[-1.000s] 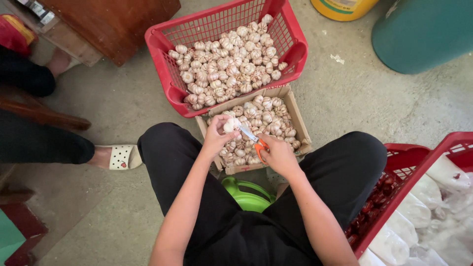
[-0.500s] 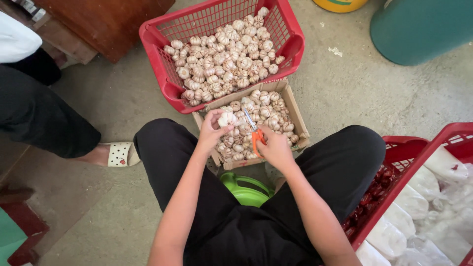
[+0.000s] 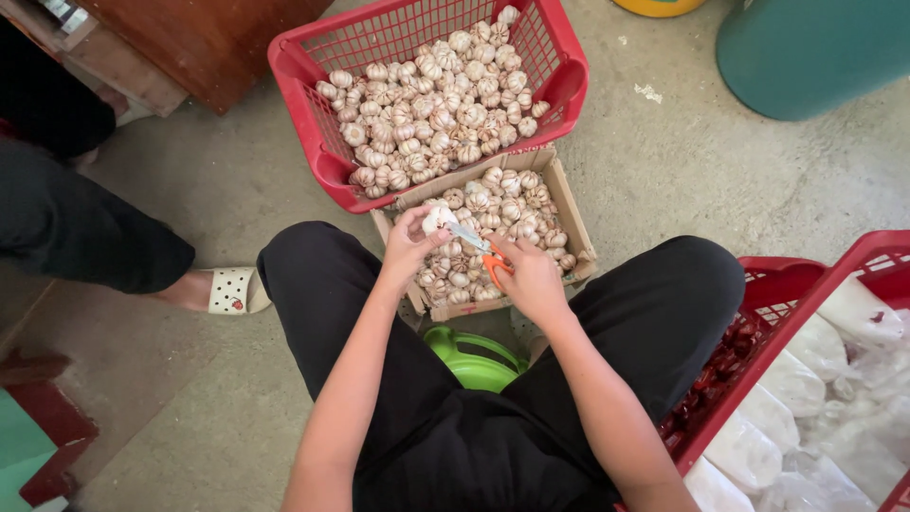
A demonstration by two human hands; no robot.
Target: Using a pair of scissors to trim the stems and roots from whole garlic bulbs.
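The cardboard box (image 3: 567, 213) sits on the concrete floor (image 3: 682, 180) between the person's knees, and its far edge touches the red basket (image 3: 303, 76), so there is no free gap between them. To the right of the box, bare floor stays open up to the teal bin (image 3: 815, 52). Left of the box, another person's leg and a white slipper (image 3: 232, 290) are near. The box is full of garlic bulbs, and the red basket also holds many. Above the box, the left hand (image 3: 409, 248) pinches one garlic bulb (image 3: 437, 219) with its fingers. The right hand (image 3: 533, 277) is closed around orange-handled scissors (image 3: 482, 250), whose blades reach this bulb.
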